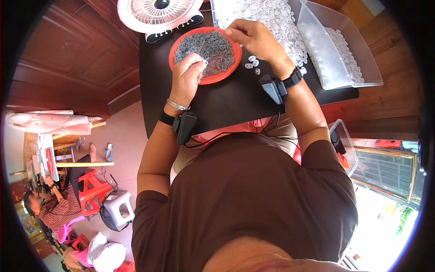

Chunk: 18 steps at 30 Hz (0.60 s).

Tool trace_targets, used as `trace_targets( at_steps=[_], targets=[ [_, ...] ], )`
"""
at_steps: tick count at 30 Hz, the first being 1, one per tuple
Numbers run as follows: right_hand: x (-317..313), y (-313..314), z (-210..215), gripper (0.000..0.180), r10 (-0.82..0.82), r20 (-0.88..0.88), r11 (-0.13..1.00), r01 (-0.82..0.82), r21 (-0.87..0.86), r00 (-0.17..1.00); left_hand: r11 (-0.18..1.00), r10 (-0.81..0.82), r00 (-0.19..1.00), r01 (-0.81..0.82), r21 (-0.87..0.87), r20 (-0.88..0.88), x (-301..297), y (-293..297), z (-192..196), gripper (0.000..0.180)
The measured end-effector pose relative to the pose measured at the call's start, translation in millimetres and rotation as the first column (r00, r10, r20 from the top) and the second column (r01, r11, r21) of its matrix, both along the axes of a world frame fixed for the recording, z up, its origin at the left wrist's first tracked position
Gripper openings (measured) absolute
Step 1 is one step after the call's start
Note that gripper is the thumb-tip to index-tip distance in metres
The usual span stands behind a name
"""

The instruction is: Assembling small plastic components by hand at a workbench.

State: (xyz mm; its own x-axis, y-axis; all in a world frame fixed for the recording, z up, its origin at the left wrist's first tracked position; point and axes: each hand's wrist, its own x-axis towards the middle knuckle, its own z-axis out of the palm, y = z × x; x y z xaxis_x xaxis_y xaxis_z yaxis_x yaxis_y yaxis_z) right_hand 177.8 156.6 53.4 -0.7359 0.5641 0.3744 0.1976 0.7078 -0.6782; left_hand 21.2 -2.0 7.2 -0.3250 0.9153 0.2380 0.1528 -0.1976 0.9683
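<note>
My left hand [186, 78] is over the near edge of a round red bowl [210, 80]. Its thumb and fingers are closed on a small white plastic piece [205, 63]. Many small, thin grey pieces [222, 51], like screws, fill the bowl. My right hand [259, 40] is at the bowl's right rim with thumb and forefinger pinched; what is between them, if anything, is too small to make out. Several loose white two-holed pieces [255, 63] lie on the black table beside my right wrist.
A large heap of white pieces [258, 10] covers the back of the black table [217, 106]. A clear plastic bin [369, 68] with more of them stands at the right. A pink-and-white fan [161, 22] is at the back left. Another person [61, 206] sits far left.
</note>
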Motion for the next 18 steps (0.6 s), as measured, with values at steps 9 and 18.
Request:
trace_targets(
  at_steps=[9, 18],
  targets=[
    [-13, -27, -11, 0.014, 0.406, -0.039, 0.865, -0.398, -0.305, 0.913, 1.0, -0.003, 1.0, 0.003, -0.006, -0.001, 5, 0, 2, 0.014],
    [-17, -37, -11, 0.016, 0.341, 0.038, 0.939, -0.338, -0.061, 0.939, 0.997, -0.069, 0.998, 0.069, 0.021, 0.0, 6, -1, 1, 0.015]
  ],
)
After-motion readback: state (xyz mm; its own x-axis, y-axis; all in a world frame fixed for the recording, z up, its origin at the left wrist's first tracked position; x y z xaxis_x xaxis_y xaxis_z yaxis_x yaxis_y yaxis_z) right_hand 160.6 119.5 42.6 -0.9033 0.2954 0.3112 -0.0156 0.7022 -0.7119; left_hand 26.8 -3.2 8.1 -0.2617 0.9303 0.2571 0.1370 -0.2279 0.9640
